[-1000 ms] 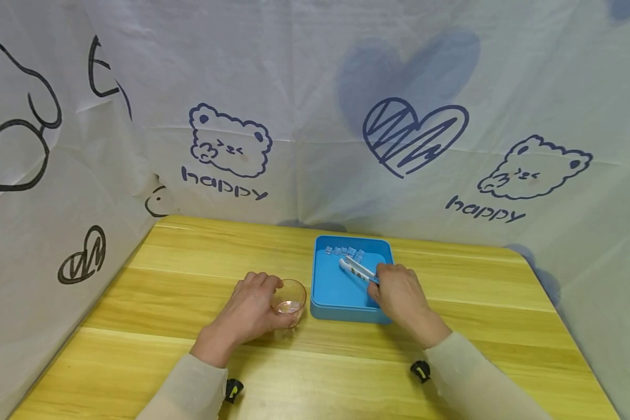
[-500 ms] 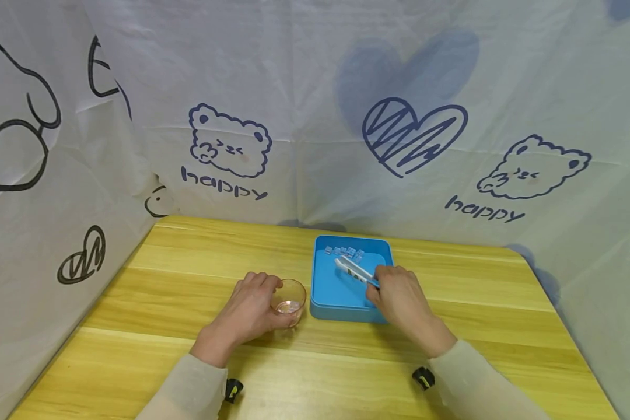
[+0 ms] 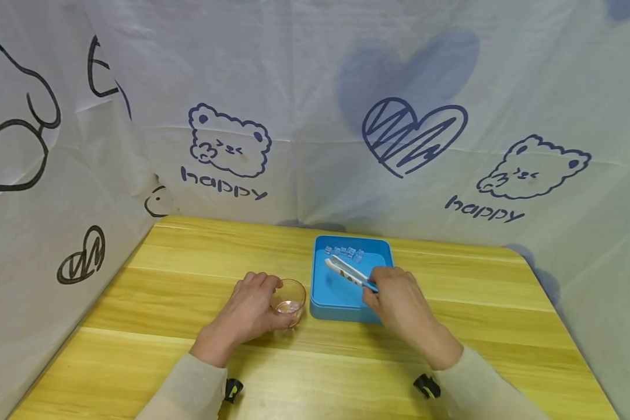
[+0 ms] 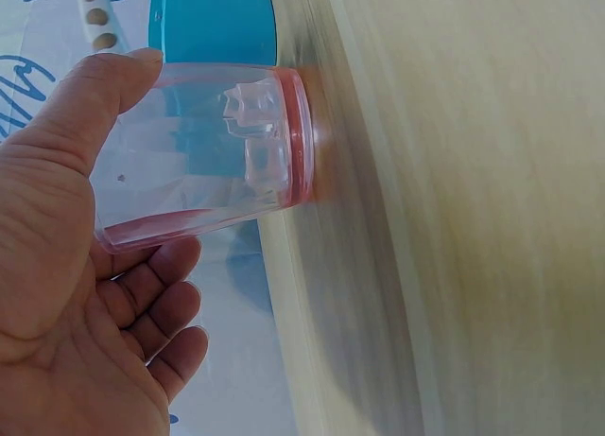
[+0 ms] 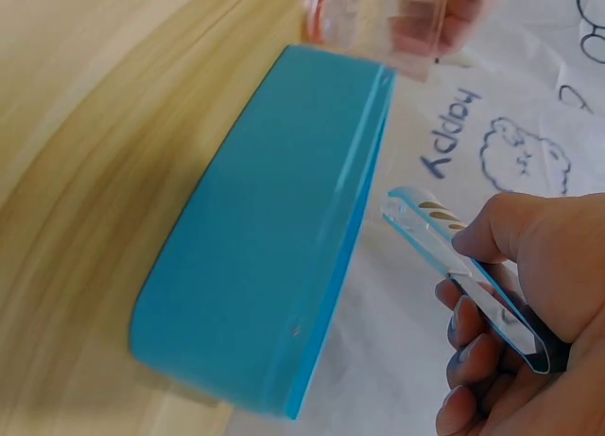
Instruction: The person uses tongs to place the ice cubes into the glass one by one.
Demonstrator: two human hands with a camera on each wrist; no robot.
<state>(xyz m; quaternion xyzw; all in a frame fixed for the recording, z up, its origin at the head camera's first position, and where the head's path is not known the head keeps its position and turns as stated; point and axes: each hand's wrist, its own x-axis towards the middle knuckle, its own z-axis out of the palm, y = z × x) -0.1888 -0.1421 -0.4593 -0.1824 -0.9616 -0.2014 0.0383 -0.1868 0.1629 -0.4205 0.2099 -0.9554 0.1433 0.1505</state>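
My left hand point(image 3: 249, 309) grips a clear tumbler point(image 4: 189, 209) with a pink base ring, standing on the table just left of a blue tray point(image 3: 328, 294). Thumb and fingers lie on opposite sides of its rim. A few clear cubes point(image 4: 253, 110) sit at the tumbler's bottom. Above the tray, my right hand point(image 3: 401, 300) holds white and blue tongs point(image 3: 342, 272) with a brown leaf pattern, tips toward the tumbler. Something clear, seemingly a cube point(image 5: 395, 209), shows between the tips in the right wrist view. Several clear cubes point(image 3: 351, 252) lie along the tray's far side.
The wooden table point(image 3: 152, 286) spreads around the tray and tumbler. A white cloth point(image 3: 304, 116) with printed bears and hearts hangs behind the table and along its left side. A black item point(image 3: 233, 390) shows at each wrist.
My right hand has drawn back slightly, and the tongs' tips have moved left over the tray, away from the cubes. The left hand and tumbler have stayed still.
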